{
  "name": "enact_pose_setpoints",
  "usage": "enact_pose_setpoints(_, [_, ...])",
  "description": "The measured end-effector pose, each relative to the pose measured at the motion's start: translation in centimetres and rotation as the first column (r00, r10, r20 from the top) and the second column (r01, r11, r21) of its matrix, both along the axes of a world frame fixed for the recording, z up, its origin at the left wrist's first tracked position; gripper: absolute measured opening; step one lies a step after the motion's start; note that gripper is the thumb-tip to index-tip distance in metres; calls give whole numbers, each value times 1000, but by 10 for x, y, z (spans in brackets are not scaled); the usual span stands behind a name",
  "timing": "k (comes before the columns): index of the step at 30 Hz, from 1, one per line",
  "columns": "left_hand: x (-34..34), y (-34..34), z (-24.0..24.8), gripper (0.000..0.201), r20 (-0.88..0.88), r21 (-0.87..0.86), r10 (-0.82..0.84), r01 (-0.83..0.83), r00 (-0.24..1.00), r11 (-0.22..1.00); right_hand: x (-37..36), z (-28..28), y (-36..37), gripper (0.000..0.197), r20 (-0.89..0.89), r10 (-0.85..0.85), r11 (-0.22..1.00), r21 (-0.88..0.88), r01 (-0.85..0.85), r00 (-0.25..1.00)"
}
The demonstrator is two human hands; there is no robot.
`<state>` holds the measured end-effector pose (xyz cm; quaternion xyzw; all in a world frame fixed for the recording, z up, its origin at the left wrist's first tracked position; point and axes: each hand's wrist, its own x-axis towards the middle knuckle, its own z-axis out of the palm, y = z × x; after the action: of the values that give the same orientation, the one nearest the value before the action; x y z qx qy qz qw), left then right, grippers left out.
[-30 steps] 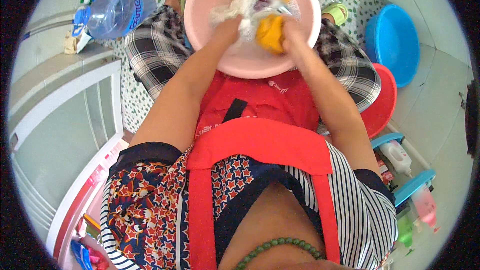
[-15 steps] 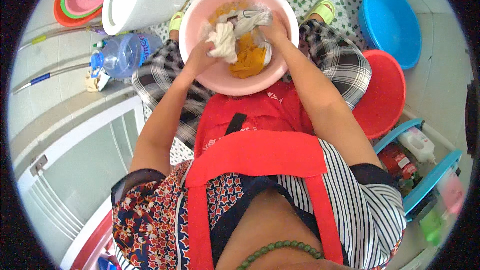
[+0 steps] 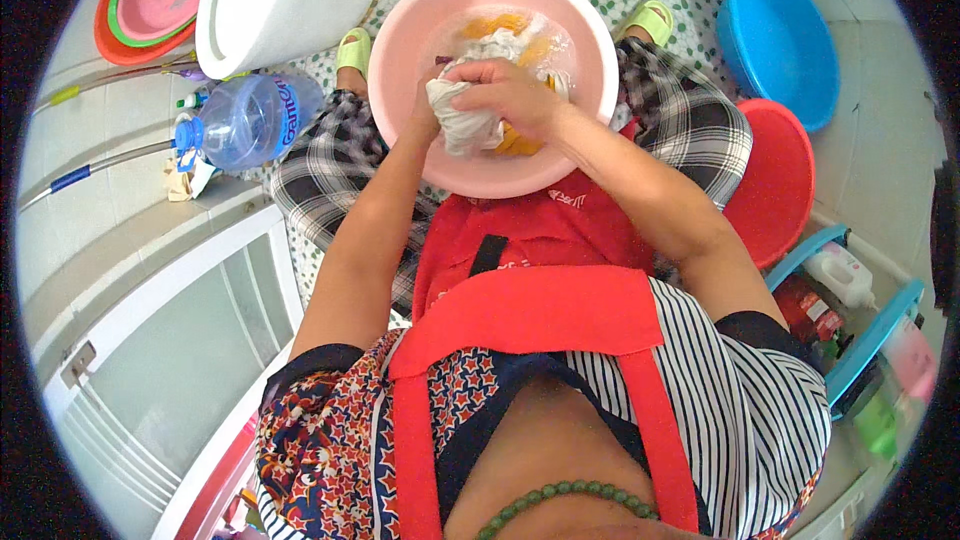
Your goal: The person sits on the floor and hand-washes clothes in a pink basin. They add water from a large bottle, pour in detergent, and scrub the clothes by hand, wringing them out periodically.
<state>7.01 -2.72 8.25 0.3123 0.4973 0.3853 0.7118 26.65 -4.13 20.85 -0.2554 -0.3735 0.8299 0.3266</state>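
Head view: hands (image 3: 512,100), apart earlier, now together at white cloth (image 3: 462,128).

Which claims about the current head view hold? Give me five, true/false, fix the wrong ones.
1. The right hand is on the white cloth. True.
2. The left hand is fully visible. False: its fingers are largely hidden at the white cloth's left side.
3. Yellow cloth lies in the pink basin. True.
4. The blue basin is on the person's left. False: it is on the right, beyond the red basin.
5. The slippers are red. False: they are pale green.
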Motion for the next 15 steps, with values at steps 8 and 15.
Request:
enact_pose_setpoints(8, [-13, 20, 81, 25, -401, 263, 124, -15, 908, 965, 40, -46, 32, 21, 706, -499, 851, 509, 130, 503])
enact_pose_setpoints(15, [-51, 7, 87, 21, -856, 408, 231, 330, 462, 851, 72, -103, 53, 29, 793, -361, 848, 498, -179, 491])
